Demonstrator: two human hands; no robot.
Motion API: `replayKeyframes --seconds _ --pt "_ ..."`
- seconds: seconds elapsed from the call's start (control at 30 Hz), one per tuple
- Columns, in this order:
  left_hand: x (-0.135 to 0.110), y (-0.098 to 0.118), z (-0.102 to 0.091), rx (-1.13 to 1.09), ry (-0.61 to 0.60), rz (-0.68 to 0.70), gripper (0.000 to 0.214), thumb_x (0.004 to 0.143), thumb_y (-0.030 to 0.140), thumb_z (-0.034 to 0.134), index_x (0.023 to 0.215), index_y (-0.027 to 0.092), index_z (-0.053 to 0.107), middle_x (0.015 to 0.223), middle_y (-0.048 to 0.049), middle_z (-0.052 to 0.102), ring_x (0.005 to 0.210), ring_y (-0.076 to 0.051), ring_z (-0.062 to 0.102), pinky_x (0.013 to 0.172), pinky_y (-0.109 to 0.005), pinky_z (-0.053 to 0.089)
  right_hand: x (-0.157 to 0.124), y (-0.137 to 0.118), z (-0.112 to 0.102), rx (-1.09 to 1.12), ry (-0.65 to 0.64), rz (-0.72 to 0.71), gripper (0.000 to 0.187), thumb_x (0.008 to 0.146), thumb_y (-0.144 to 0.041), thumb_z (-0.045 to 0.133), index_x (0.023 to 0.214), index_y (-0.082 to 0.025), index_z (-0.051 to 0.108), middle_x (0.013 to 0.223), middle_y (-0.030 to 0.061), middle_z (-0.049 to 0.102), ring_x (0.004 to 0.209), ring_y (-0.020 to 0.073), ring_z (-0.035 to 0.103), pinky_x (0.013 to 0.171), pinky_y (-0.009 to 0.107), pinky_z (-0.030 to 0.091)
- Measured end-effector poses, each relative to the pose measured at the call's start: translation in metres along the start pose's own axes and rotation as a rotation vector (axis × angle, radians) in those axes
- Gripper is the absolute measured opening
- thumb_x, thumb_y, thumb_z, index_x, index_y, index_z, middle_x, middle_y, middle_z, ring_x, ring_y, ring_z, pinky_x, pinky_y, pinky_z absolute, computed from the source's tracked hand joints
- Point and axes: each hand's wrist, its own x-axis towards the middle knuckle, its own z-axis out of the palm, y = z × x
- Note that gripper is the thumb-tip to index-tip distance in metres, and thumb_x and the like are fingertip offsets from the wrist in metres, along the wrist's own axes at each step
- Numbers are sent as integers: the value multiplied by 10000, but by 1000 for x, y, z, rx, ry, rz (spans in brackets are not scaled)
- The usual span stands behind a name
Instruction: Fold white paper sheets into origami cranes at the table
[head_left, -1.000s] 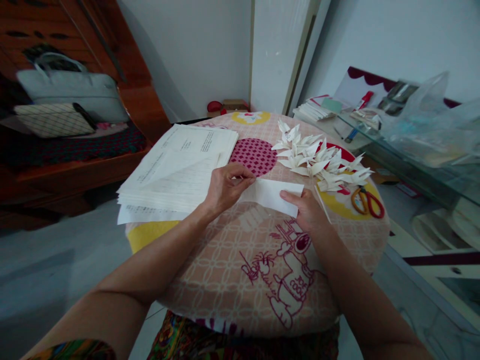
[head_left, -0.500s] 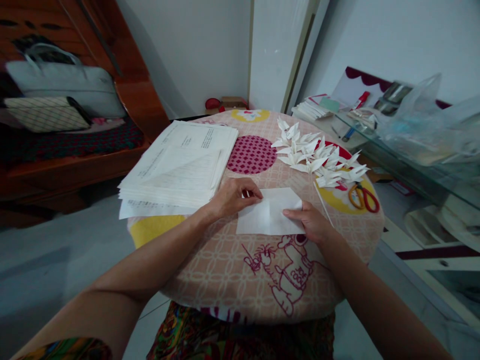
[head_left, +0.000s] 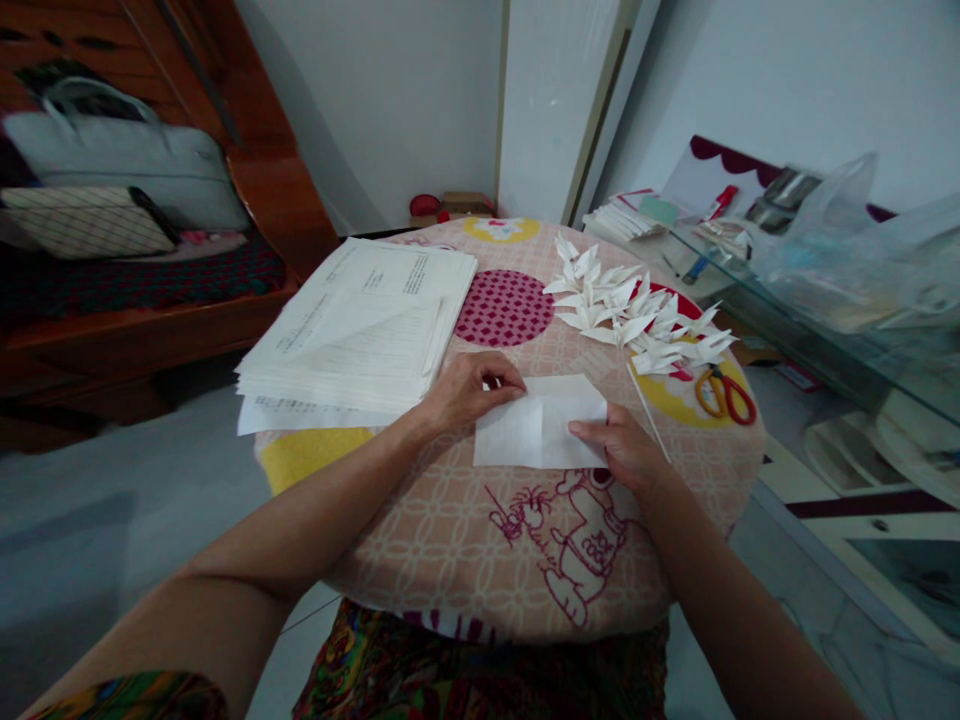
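Note:
A small white sheet of paper (head_left: 536,430) with a faint upright crease lies nearly flat above the cloth-covered table (head_left: 450,550). My left hand (head_left: 472,390) pinches its upper left edge between thumb and fingers. At the right edge, my right hand (head_left: 626,442) grips the sheet, thumb on top and the other fingers hidden beneath. Several folded white paper cranes (head_left: 637,310) are clustered beyond my right hand. A thick stack of printed paper (head_left: 352,330) sits to the left, its top sheet partly folded over.
Scissors with orange-red handles (head_left: 725,396) lie near the table's right edge, and a thin white stick (head_left: 646,410) rests beside my right hand. A glass shelf (head_left: 810,330) with plastic bags stands at the right. On the left, a wooden bench (head_left: 262,210) holds a pale handbag (head_left: 135,165).
The paper has shifted very slightly to the right along with my right hand. Both hands keep their hold, and the view has moved a little.

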Motion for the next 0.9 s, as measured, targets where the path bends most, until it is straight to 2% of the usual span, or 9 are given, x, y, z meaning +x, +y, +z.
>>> replayKeyframes --seconds 0.3,0.5,0.7,0.9 --pt "0 7 -1 -42 15 4 151 845 267 683 888 155 775 909 -81 746 793 -140 664 701 -260 506 -4 -4 6 53 31 -11 479 494 -274 899 943 -192 754 882 52 802 785 268 738 755 383 571" --pt "-1 7 1 -63 9 0 127 832 245 692 886 168 777 911 -72 747 801 -144 667 712 -268 513 -3 -1 6 71 29 -11 468 515 -262 894 957 -197 754 906 51 805 782 267 742 753 386 583" --pt "-2 9 1 -57 128 -10 157 868 247 652 921 175 781 903 -66 759 815 -147 675 742 -278 510 -3 -1 2 102 49 -32 466 522 -238 890 964 -217 742 951 35 802 799 254 741 774 389 586" --pt "-2 8 0 -154 224 -6 139 857 269 679 918 198 782 894 -59 765 812 -152 685 741 -288 527 -6 -5 -2 151 85 -36 435 534 -229 872 943 -237 724 884 16 798 730 230 726 688 359 587"
